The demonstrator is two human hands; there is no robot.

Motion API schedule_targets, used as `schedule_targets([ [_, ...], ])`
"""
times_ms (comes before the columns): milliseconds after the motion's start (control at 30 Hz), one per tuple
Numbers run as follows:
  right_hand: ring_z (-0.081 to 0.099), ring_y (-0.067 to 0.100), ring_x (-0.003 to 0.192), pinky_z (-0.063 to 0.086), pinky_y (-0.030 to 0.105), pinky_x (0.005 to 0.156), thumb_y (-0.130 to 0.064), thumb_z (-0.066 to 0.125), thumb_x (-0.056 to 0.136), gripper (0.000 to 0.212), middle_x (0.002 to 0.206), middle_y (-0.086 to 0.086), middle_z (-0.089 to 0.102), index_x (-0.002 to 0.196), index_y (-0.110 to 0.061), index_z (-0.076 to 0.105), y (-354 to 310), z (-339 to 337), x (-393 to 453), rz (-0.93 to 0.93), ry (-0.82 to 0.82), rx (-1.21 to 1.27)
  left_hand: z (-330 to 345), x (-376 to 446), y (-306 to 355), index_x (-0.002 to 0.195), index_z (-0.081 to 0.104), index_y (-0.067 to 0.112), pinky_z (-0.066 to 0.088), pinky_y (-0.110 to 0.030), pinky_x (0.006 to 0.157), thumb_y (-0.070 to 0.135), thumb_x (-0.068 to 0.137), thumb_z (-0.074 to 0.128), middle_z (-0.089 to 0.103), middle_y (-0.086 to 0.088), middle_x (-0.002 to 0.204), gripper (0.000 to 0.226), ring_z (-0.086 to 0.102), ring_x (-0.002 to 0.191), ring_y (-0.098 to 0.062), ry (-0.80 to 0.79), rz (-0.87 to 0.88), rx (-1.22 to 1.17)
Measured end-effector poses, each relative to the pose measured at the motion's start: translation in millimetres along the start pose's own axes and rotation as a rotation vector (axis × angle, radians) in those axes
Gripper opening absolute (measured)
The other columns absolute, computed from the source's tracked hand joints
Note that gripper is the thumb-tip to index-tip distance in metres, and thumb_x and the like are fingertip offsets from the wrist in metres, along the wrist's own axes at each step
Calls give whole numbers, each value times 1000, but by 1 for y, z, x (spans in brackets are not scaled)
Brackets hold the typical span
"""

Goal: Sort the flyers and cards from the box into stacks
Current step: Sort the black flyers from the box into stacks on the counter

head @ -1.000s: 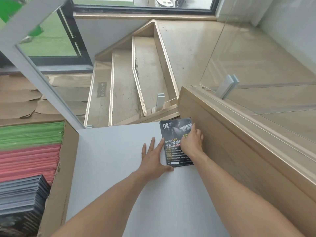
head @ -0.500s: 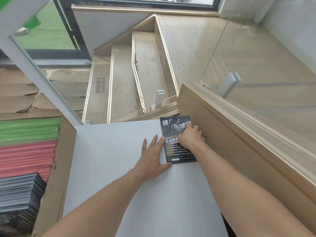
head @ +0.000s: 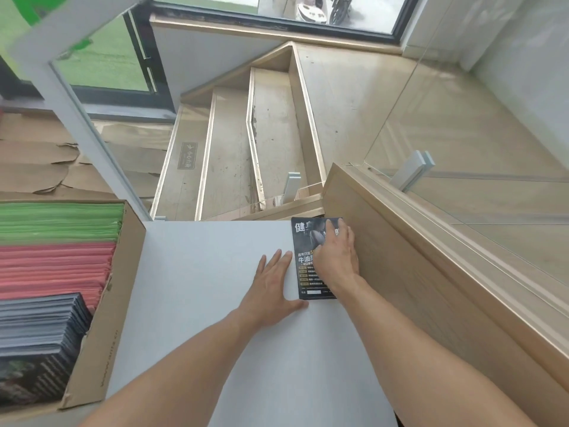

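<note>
Progress barely begun, by the look of it: only one pile started, a black rectangular glossy flyer stack with white and orange print [head: 308, 260], lying right of centre at the far right corner of the flat pale grey table top [head: 215, 303], tight against the light oak-veneer side panel [head: 431, 288]. Right hand [head: 337, 257] flat on top, fingers straight, pressing rather than grasping. Left hand [head: 271, 288] spread on the table, fingertips along the pile's left edge, thumb at its near corner, squaring it up, nothing clasped. Plenty left: brown cardboard box [head: 104, 318] at the lower left of the frame packed with upright green sheets [head: 58, 221], pink-red sheets [head: 52, 269] and dark grey cards [head: 37, 325]. No green or pink pile on the table yet.

Beyond the table's far edge, at centre frame, beige stair treads [head: 228, 155] dropping away. Clear glass balustrade with metal clamps [head: 462, 149] at the right. Dark-framed window [head: 277, 13] across the top, green ground outside at upper left. Torn brown paper floor covering [head: 37, 161] at the middle left.
</note>
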State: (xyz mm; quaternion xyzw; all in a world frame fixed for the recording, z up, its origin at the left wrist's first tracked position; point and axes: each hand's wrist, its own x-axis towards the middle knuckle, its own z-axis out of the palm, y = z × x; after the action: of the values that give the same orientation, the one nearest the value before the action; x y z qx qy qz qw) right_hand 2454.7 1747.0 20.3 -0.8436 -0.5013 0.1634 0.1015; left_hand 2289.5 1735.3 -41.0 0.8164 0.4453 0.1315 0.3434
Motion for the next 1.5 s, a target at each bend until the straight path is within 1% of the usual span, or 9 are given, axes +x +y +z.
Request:
schedule_targets([
  [167,24,19,147,28,41,120,-14,54,96,50,155,2,36,146,-19,47,-27,8,-43,-248,7,76,-1,-21,-5,162,6,16,-6,-26,125,51,89,70,8,10,167,103,-2,155,-7,23,-76,-122],
  [300,41,12,134,31,26,108,-21,51,103,33,139,-5,55,135,-25,60,-65,2,-71,-324,124,392,-34,-55,11,146,44,31,42,-36,113,35,97,64,56,9,144,53,53,131,-6,349,-280,-547],
  [367,46,10,129,32,26,106,-28,47,106,31,133,-11,59,133,-27,61,-93,-1,-87,-359,159,532,-64,-83,19,131,58,31,50,-33,104,27,99,62,68,14,123,32,63,113,-1,573,-284,-654],
  [567,46,-2,119,28,7,100,-27,53,104,31,121,-23,57,134,-30,61,-173,23,-168,-645,34,617,-148,-189,0,117,68,16,52,-30,96,8,98,63,71,10,112,22,66,110,-14,1055,-131,-429],
  [667,51,7,117,36,14,102,-20,61,100,33,120,-13,64,132,-23,65,-205,47,-210,-886,5,508,-179,-234,-34,122,67,18,46,-40,105,20,99,59,68,6,121,24,59,121,-14,1198,-245,-207],
  [867,46,25,129,38,39,113,-16,56,94,57,145,4,53,150,-9,45,-242,87,-247,-1152,-68,81,-190,-290,-112,153,41,20,3,-52,126,49,104,30,33,4,163,58,11,156,-17,897,-602,257],
  [1067,48,27,133,41,43,113,-19,59,92,54,145,9,53,143,-5,52,-245,100,-265,-1100,122,-75,-174,-315,-132,161,21,26,-11,-36,125,55,104,29,9,10,169,65,-9,156,-12,757,-521,340],
  [1367,49,31,136,30,48,116,-14,62,89,47,144,8,58,136,-9,62,-241,110,-273,-1128,318,-170,-166,-323,-131,162,11,25,-8,-41,126,59,103,26,1,10,170,70,-14,155,-12,765,-496,305],
  [1500,47,31,139,26,49,116,-19,43,91,52,147,6,56,140,-9,57,-243,111,-279,-1085,313,-208,-168,-325,-132,162,8,24,-6,-45,126,62,103,23,-2,9,170,72,-17,155,-12,721,-500,319],
])
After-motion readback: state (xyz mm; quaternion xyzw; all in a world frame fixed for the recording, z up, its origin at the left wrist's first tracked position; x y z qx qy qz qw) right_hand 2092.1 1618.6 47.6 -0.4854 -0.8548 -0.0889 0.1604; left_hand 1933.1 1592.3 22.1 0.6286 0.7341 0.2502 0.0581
